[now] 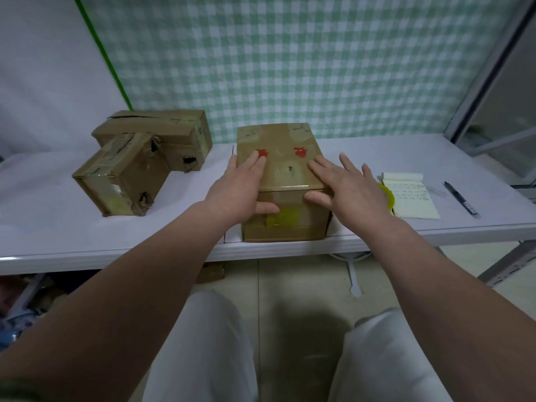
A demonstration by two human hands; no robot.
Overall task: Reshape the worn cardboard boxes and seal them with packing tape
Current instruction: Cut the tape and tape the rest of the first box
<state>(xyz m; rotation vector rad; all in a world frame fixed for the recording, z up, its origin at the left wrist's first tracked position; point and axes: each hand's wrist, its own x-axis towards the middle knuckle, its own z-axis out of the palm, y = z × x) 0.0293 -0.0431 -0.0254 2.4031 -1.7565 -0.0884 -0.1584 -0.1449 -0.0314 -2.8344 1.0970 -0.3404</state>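
The left grip [240, 184] and right grip [348, 187] lay spread, fingers straight, on the brown taped cardboard box [284, 137] (two red blotches on top), directly beneath them on the white surface [406, 158]. Two battered brown cardboard boxes [124, 181] [162, 132] sat outward of the left grip.

Head view, looking down, table [406, 158] close.

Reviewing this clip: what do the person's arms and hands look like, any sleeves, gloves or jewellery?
Both the left hand and right hand are bare: no gloves, rings or watch visible. The forearms are uncovered to the frame's edge, no sleeve plainly showing. White trousers are worn.
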